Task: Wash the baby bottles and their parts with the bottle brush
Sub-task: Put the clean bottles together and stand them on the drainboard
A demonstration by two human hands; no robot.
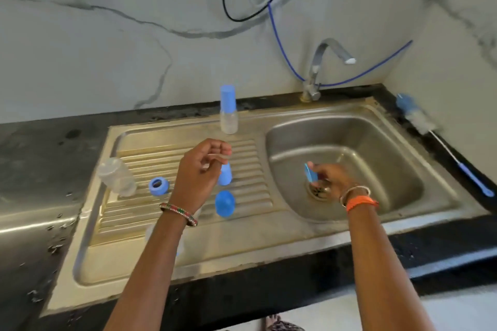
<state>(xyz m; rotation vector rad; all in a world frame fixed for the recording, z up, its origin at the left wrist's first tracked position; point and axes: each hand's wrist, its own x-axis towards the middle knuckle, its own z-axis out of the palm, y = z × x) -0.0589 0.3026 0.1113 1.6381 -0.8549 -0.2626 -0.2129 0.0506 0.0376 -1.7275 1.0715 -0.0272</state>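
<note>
Right now my right hand is down in the sink bowl, just over the drain. Its fingers pinch a small flat blue part, and that part stands on its edge. My left hand hangs over the ribbed drain board. Its fingers are curled and seem to pinch something small and clear, maybe a teat, but it is too blurry for me to be sure.

I think the next move needs the bottle brush. It lies on the black counter past the right rim of the sink, so it is to the right of my right hand and farther back. My right hand is much nearer to it than my left. The brush lies long and slanted. Its fluffy head points back toward the wall corner, and its thin blue handle points forward toward me. I think the handle end is the easy end to take.

Near my left hand a blue cap stands, and a blue dome cap lies in front of it. A blue ring sits to the left, beside a clear bottle that leans. A capped bottle stands upright at the back.
</note>
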